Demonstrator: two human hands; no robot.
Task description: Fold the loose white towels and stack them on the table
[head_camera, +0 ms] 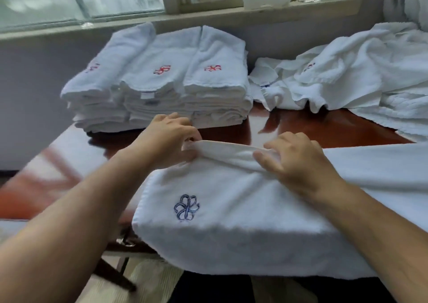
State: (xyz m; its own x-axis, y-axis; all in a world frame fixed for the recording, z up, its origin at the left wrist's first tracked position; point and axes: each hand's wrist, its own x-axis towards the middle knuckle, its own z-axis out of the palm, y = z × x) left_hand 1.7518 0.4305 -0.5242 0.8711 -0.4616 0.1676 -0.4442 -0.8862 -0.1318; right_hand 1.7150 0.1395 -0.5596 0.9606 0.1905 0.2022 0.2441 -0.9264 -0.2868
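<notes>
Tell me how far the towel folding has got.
Done: three stacks of folded towels stand at the far side of the table. In hand: the left hand and right hand pinch the far fold of the blue-emblem towel, spread at the near edge. Left: a heap of loose towels lies at the far right, unfolded.

Bare left hand [169,138], bare right hand [294,161]: backs and knuckles showing, nails too small to judge. Bare left forearm [69,221] and bare right forearm [382,221] run uncovered to frame edge; any sleeve lies out of view. Dark cloth [208,288] below near edge of tabletop, between forearms: perhaps person's clothing, cannot tell.
</notes>
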